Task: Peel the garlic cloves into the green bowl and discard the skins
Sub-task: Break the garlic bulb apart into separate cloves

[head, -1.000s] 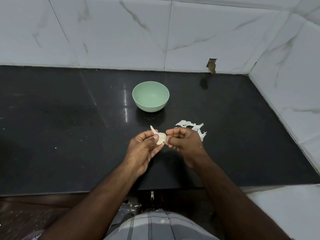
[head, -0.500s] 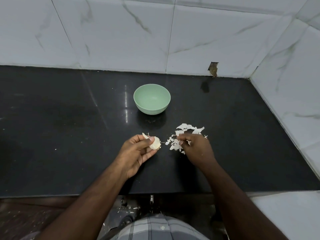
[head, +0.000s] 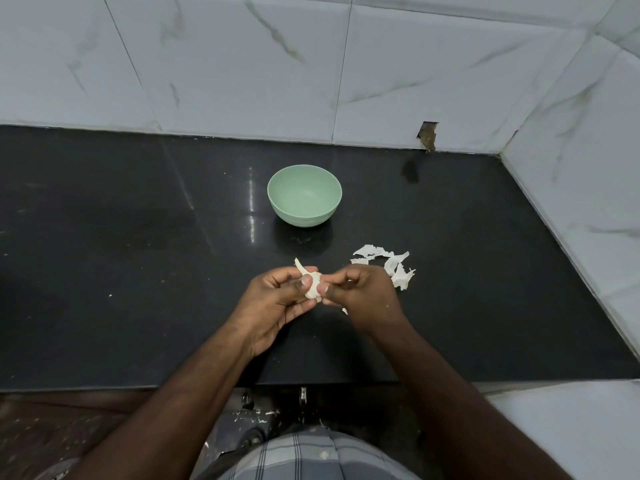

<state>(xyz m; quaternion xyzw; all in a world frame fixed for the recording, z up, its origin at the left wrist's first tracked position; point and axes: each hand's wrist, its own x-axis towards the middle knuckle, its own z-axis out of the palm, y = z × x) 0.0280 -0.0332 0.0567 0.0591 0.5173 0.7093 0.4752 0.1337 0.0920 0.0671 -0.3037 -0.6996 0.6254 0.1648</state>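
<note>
Head view: right hand (head: 363, 292) has returned from the skins (head: 398, 270) before the green bowl (head: 304, 195); both hands' fingers pinch the garlic (head: 313, 285), left hand (head: 273, 303) included. Peeling resumes.

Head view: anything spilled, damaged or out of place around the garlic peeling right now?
Two things. Torn garlic skins lie loose on the black counter beside the right hand, not yet discarded, and white scraps litter the floor below the edge. The wall tile has a broken notch at the counter line. The green bowl looks empty.
</note>
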